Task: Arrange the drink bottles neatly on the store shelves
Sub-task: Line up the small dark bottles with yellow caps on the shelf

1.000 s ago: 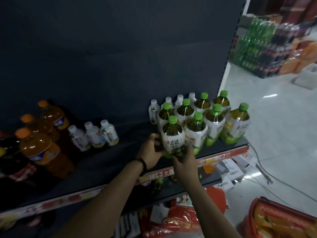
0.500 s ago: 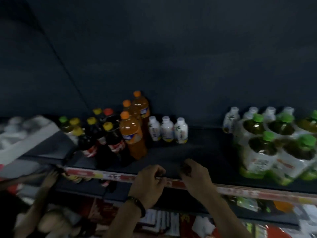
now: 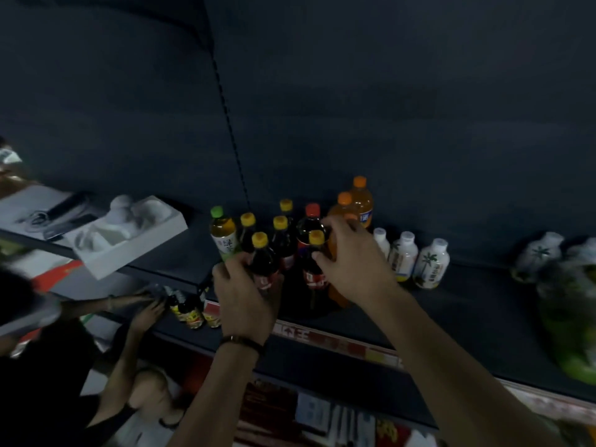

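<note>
Shelf: white bottles nr colas

Glossy plastic cola bottles stand on matt dark shelf.

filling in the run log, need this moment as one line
left hand: grips front cola bottle | right hand: grips neighbouring cola bottle | both bottles: upright on shelf

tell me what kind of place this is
Most likely a shop's drinks aisle: dark cola bottles, orange soda and small white bottles stand grouped on a dark shelf, whose front edge carries a red price strip.
</note>
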`<state>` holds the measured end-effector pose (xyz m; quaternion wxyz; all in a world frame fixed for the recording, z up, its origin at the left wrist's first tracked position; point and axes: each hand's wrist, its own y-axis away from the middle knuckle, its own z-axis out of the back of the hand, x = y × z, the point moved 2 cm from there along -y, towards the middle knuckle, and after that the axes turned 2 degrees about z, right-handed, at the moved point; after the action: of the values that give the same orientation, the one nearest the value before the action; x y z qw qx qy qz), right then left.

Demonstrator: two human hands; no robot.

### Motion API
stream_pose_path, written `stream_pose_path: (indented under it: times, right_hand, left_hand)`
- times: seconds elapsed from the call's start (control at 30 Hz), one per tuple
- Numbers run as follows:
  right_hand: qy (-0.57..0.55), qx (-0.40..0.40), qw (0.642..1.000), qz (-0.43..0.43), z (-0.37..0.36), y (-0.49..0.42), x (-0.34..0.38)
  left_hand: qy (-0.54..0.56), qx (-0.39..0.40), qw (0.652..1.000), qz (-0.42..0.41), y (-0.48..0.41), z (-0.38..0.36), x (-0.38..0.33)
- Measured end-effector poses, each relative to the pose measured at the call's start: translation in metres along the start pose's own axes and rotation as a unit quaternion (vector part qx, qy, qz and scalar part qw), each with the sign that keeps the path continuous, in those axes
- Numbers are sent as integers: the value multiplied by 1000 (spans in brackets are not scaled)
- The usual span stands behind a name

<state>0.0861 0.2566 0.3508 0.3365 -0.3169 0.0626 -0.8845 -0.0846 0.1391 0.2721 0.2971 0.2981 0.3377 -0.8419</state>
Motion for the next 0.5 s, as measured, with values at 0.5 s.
stream_pose_path:
  times: [0.5]
  right_hand:
    - [1,60,998,-17,-47,-17,2]
  left_hand:
    - [153,220,963,24,-44,-35,49]
